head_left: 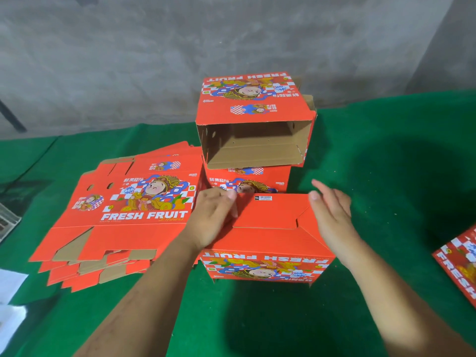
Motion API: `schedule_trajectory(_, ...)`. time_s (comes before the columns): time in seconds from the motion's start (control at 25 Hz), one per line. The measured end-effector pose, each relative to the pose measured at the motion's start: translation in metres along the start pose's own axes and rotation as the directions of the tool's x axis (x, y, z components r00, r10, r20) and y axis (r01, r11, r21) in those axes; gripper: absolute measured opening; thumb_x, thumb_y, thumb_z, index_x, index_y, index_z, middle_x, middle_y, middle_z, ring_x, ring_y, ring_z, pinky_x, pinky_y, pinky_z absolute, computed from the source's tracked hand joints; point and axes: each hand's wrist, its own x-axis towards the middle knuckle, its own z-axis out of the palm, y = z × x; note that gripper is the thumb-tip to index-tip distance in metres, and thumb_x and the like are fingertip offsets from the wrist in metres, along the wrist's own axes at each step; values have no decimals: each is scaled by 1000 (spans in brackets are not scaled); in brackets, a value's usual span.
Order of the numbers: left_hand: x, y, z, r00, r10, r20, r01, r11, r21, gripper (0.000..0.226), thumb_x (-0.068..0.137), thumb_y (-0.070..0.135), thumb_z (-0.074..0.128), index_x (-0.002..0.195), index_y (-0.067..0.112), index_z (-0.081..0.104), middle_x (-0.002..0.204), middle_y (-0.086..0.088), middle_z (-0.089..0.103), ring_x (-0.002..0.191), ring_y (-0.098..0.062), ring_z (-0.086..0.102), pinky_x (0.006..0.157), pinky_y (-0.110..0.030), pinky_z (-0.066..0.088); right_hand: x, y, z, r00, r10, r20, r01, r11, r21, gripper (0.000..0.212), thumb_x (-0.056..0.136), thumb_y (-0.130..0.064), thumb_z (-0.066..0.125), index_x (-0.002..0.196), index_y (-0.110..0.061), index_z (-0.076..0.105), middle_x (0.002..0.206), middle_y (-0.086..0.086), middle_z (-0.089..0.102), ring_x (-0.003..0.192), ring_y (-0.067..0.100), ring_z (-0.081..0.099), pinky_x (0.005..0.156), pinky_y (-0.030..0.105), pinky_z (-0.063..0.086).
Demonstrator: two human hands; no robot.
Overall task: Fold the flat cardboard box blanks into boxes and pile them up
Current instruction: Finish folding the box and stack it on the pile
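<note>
Now the red box (268, 235) sits between both hands: left hand (213, 217) presses flat on its top, right hand (332, 212) open, fingers straight, beside its right edge.

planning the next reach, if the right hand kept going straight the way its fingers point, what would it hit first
Probably the open box on top of the pile; the right hand points up and slightly left, past the near box, though depth is unclear.

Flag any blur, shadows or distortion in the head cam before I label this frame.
Head view: both hands are motion-blurred, the right hand more than the left hand; a broad dark shadow falls on the green cloth right of the stacked boxes; wide-angle lens bends the table edge; print on the flat blanks stays readable.
</note>
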Motion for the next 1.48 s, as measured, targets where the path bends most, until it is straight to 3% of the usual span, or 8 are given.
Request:
schedule_trajectory(0.16,-6,-5,9,991,-137,-9,125,873,471,84,76,75,69,145,34,45,143,-2,41,136,-31,37,115,-51,36,8,0,4,983,31,180,57,883,-466,93,72,-78,68,149,-64,18,156,-15,16,137,22,22,109,47,39)
schedule_trajectory(0.36,-4,3,23,952,-306,5,242,764,598,86,74,73,75,143,30,46,144,-5,39,127,-36,47,102,-49,49,5,2,19,993,95,63,-18,678,-735,88,67,-80,74,134,-42,34,128,-5,25,120,27,37,76,40,49)
schedule_trajectory(0.52,-11,-2,10,930,-339,-140,350,935,56,59,93,59,65,139,24,56,136,-2,57,126,-20,57,111,-28,39,3,8,9,986,157,-51,-164,964,-209,67,87,-70,64,144,-38,48,144,2,33,134,30,41,113,44,38)
schedule_trajectory(0.64,-27,0,9,658,-752,35,681,575,-454,69,97,71,47,138,18,60,130,-12,69,118,-29,66,110,-46,48,-6,10,-6,811,569,138,-570,715,405,46,91,-68,58,114,-30,72,124,12,62,108,31,67,105,46,45)
schedule_trajectory(0.76,-45,14,8,532,-813,237,755,329,-567,72,93,75,48,136,19,64,118,-18,74,102,-36,73,93,-55,58,-19,14,-22,750,616,241,-649,613,451,54,83,-78,58,71,-25,64,88,8,67,83,27,67,99,52,51)
schedule_trajectory(0.96,-57,36,16,682,-702,206,572,337,-747,27,84,34,54,104,32,71,93,-6,65,68,-21,63,54,-27,49,-27,25,-58,793,483,371,-601,517,610,48,81,-66,67,76,-19,77,71,10,72,58,27,70,58,37,58)
schedule_trajectory(1.12,-65,42,32,892,-429,140,341,439,-831,69,70,-2,49,135,18,58,115,-4,72,91,-19,65,74,-31,54,-41,49,-76,732,526,433,-675,468,571,56,74,-56,75,100,-8,83,115,23,75,92,40,76,73,54,61)
schedule_trajectory(1.48,-80,55,66,872,-392,294,490,675,-551,59,79,45,73,133,34,52,125,2,73,109,-15,71,87,-39,60,-80,86,-112,831,435,346,-542,497,677,61,69,-64,75,108,-17,81,111,19,77,83,36,78,63,54,62)
